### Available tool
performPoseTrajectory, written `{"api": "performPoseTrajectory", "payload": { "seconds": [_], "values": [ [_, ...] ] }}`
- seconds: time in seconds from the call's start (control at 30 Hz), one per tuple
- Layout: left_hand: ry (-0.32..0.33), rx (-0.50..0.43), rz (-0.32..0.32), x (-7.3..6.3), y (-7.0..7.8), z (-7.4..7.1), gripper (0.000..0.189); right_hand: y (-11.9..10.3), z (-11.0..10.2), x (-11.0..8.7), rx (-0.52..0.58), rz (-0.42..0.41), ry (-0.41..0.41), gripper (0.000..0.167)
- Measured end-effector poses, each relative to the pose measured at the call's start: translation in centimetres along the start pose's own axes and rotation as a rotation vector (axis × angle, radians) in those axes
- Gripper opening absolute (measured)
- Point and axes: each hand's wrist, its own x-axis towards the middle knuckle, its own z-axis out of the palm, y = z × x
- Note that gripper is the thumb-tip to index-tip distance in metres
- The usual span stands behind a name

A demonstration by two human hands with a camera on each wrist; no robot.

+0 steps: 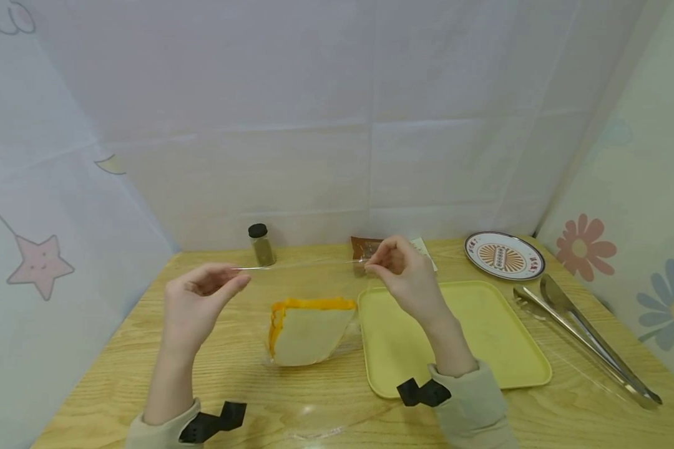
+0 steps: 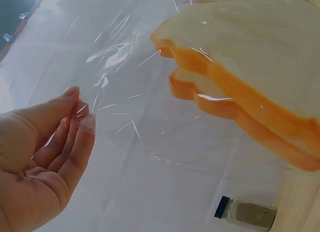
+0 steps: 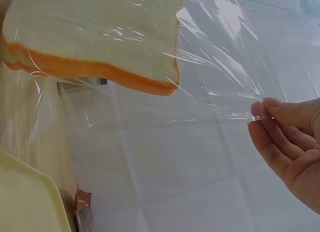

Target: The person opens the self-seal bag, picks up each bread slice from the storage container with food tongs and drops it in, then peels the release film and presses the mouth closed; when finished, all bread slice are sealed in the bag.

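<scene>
A clear plastic bag stretches between both hands above the table. My left hand pinches one upper corner of its edge between thumb and fingers, plain in the left wrist view, where the same hand shows from the palm side. The opposite corner is pinched by my right hand, fingertips together on the film. Bread slices with orange crusts lie low inside the bag, tilted. At least two slices overlap in the left wrist view.
Right of the bag, a yellow tray lies partly under my right forearm. Metal tongs and a printed plate are further right. A black-capped jar and a brown packet stand at the back by the curtain.
</scene>
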Motion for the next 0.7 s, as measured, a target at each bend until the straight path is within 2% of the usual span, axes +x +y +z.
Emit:
{"api": "performPoseTrajectory", "payload": {
  "seconds": [0.1,0.2,0.27,0.37,0.53,0.7],
  "values": [
    [-0.004,-0.020,-0.056,0.0,-0.1,-0.1,0.014,0.3,-0.1,0.1,0.064,0.044,-0.023,0.020],
    [-0.004,-0.029,-0.096,0.0,-0.2,0.0,0.013,0.8,-0.1,0.2,0.140,0.091,-0.098,0.018],
    [-0.013,-0.041,-0.103,0.0,-0.2,0.0,0.013,1.1,-0.2,0.2,0.179,0.124,-0.149,0.016],
    [-0.049,-0.132,-0.089,0.1,-0.3,0.0,0.015,1.4,-0.2,0.3,0.223,0.161,-0.185,0.015],
    [-0.069,-0.292,-0.082,0.1,-0.4,-0.1,0.016,1.6,0.0,0.3,0.248,0.173,-0.141,0.014],
    [0.008,-0.274,-0.159,0.2,-0.1,0.0,0.018,1.5,0.4,0.3,0.276,0.179,-0.075,0.015]
  ]
}}
